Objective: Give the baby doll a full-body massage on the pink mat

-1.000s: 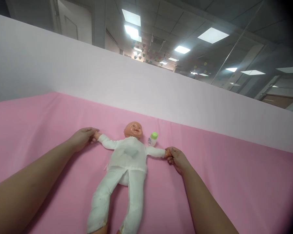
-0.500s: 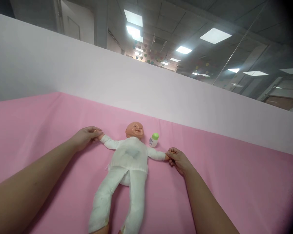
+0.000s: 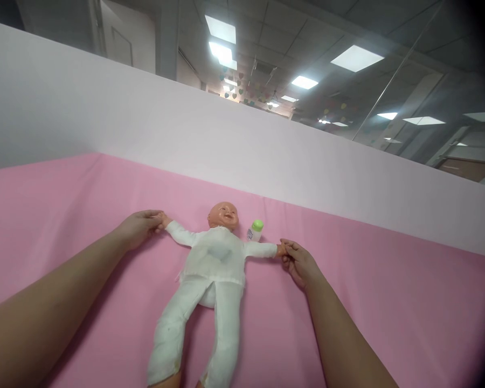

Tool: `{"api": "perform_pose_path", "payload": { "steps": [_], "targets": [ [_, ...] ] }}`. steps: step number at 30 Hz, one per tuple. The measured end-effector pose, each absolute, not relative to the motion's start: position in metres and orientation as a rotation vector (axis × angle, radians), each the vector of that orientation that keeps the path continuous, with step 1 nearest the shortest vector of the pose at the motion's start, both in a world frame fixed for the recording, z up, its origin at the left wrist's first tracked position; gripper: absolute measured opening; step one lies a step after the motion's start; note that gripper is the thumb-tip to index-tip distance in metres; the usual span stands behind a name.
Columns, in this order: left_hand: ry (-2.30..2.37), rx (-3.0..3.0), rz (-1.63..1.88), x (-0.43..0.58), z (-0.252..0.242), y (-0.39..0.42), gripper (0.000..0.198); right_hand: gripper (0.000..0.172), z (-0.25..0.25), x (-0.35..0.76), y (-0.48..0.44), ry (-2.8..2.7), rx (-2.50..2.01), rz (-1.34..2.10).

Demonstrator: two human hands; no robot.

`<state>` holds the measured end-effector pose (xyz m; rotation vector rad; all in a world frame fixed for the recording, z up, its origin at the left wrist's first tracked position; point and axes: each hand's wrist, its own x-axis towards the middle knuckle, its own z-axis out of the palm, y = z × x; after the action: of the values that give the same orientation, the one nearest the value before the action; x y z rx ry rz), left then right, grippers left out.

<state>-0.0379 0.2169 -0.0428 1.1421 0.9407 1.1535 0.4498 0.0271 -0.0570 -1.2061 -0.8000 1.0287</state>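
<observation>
Pinching a doll (image 3: pixel 215 264) at both arm-ends, left hand (image 3: pixel 138 229) and right hand (image 3: pixel 302 264) closed.

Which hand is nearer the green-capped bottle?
Right. The right hand is close, lower right of the bottle in the picture; the left hand is farther off, across the doll.

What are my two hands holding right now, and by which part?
The doll, by its hands: your left hand holds one, your right hand the other.
</observation>
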Motion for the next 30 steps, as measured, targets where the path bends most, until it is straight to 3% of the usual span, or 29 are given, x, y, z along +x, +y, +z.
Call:
{"api": "perform_pose_path", "payload": {
  "steps": [4,10,18,21,26,30],
  "targets": [
    [0.876,1.235,0.943,-0.030,-0.034,0.204,0.040,0.047,-0.049,0.432,0.025,-0.770,-0.993,1.094],
    [1.000,1.532,0.676,-0.015,-0.025,0.183,0.039,0.037,-0.062,0.417,0.029,-0.968,-1.287,1.145],
    [1.090,1.894,0.991,0.011,-0.003,0.144,0.045,0.042,-0.028,0.377,0.017,-1.126,-1.430,0.521],
    [0.961,2.288,0.925,0.031,0.005,0.113,0.041,0.028,-0.020,0.340,0.006,-1.578,-1.311,0.348],
    [0.730,2.791,0.624,0.044,0.008,0.092,0.056,0.051,-0.025,0.308,-0.006,-2.104,-1.231,0.090],
    [0.805,2.757,0.640,0.043,0.007,0.096,0.052,0.051,-0.028,0.310,-0.004,-2.102,-1.224,0.074]
  ]
}}
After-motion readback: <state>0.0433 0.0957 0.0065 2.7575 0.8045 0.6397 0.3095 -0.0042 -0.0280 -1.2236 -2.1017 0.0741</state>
